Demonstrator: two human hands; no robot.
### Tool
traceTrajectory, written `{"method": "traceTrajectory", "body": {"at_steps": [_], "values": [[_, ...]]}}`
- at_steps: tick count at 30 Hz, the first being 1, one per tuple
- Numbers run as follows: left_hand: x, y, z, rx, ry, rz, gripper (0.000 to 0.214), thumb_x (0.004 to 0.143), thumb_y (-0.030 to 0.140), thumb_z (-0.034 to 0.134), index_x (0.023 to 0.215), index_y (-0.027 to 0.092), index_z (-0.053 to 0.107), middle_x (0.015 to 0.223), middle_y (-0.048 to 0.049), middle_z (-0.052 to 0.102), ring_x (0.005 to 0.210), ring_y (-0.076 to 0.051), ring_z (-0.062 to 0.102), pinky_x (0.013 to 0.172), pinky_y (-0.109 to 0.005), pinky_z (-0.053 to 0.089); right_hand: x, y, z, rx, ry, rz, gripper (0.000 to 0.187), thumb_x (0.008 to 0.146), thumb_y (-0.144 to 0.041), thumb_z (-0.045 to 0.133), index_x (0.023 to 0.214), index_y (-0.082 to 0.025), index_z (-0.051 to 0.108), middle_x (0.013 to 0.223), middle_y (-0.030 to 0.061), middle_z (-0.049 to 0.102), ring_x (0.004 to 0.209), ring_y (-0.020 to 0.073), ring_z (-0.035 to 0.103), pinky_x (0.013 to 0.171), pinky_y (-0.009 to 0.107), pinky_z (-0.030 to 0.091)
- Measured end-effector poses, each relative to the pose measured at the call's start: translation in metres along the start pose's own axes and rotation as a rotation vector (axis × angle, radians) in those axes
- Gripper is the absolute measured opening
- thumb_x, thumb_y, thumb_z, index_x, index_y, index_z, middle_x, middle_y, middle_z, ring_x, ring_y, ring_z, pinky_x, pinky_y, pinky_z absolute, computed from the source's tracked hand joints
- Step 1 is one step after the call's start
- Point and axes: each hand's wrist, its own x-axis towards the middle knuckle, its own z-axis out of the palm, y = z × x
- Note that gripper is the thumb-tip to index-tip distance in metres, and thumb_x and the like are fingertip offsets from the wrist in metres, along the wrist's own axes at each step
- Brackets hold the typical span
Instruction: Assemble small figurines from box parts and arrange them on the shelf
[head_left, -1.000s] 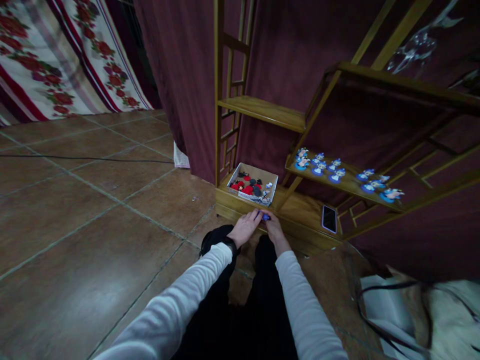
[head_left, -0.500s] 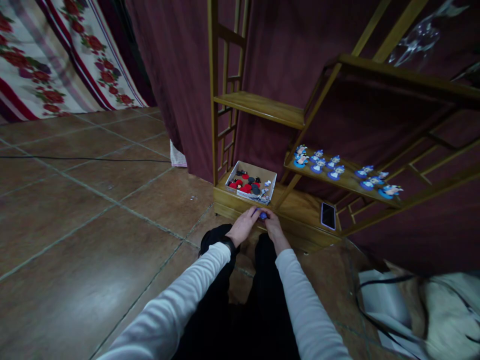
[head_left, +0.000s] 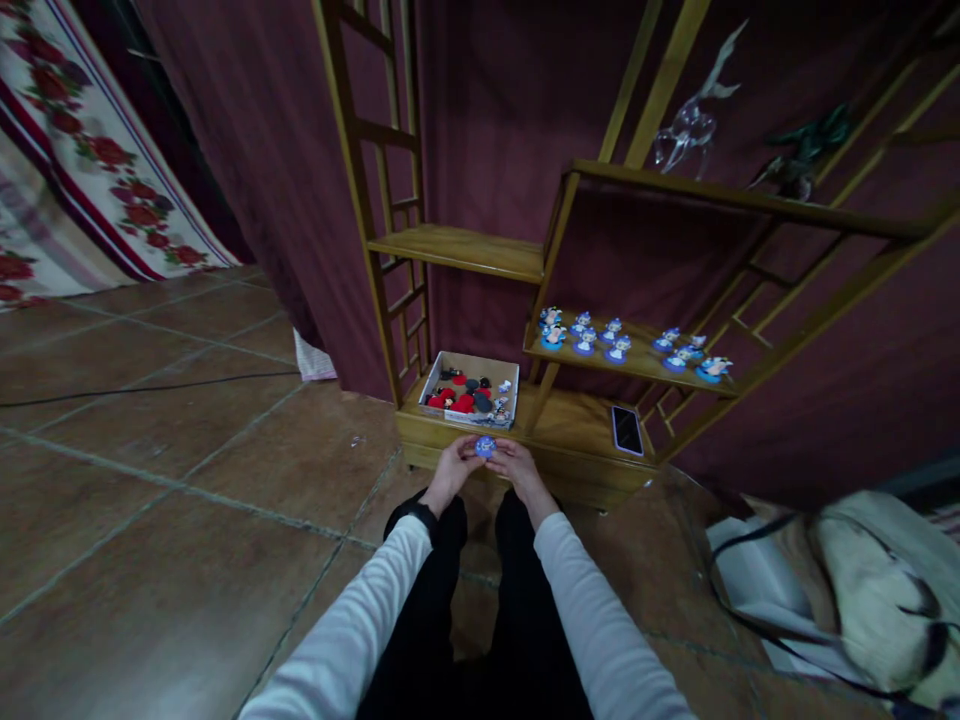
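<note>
Between the fingertips of both hands is a small blue-and-white figurine [head_left: 486,446] with a purple-blue round base, held just in front of the low shelf. My left hand [head_left: 455,468] grips its left side, and my right hand [head_left: 517,464] pinches it from the right. Right behind the hands stands a shallow cardboard box [head_left: 513,408] with red, black, grey and white small pieces in it. Several finished-looking figurines [head_left: 618,349] on blue and purple round bases stand on the raised shelf [head_left: 645,372] to the right.
A phone [head_left: 627,430] lies on the bottom board of the wooden rack [head_left: 585,425]. A clear glass deer [head_left: 688,130] and a dark green ornament [head_left: 806,150] stand on the upper shelf. A pale bag [head_left: 870,580] rests on the tiled floor at the right.
My head view has shifted to the right and up. The figurine, mostly covered by the fingers before, now shows its face and base between both hands.
</note>
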Motion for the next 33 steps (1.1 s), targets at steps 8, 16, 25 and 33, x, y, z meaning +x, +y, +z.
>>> {"method": "traceTrajectory", "body": {"at_steps": [8,16,25,33], "values": [[0.005,-0.001,-0.008,-0.223,-0.026,-0.134,0.044,0.051,0.017,0.076,0.092,0.011,0.064,0.086,-0.0087,0.068,0.078,-0.016,0.061,0.078,-0.030,0.043,-0.002,-0.003,0.001,0.010,-0.003,0.045,0.031,0.067,-0.042,0.065,0.084,-0.018,0.056,0.071,0.0033,0.065,0.060,0.0143,0.063,0.060,0.030,0.054],[0.006,0.000,-0.011,-0.242,-0.023,-0.164,0.044,0.051,0.013,0.075,0.094,0.012,0.065,0.082,-0.0078,0.068,0.074,-0.015,0.061,0.075,-0.029,0.044,-0.006,-0.010,0.002,-0.038,-0.058,0.095,0.029,0.067,-0.038,0.066,0.084,-0.016,0.057,0.069,0.0039,0.066,0.060,0.0154,0.064,0.060,0.030,0.054],[0.002,0.009,-0.006,-0.311,-0.010,-0.307,0.028,0.062,0.012,0.071,0.089,0.012,0.064,0.083,-0.0080,0.068,0.073,-0.013,0.063,0.073,-0.025,0.047,-0.005,-0.012,0.003,0.082,0.005,0.025,0.025,0.064,-0.034,0.068,0.075,-0.016,0.057,0.071,0.0046,0.067,0.068,0.0180,0.066,0.068,0.033,0.054],[0.004,0.005,-0.005,-0.307,0.031,-0.297,0.020,0.059,0.005,0.070,0.077,0.011,0.062,0.066,-0.0019,0.064,0.058,-0.008,0.059,0.056,-0.017,0.045,-0.004,-0.010,0.000,0.045,-0.091,0.079,0.028,0.060,-0.034,0.071,0.076,-0.015,0.057,0.069,0.0032,0.065,0.065,0.0161,0.065,0.068,0.034,0.054]]}}
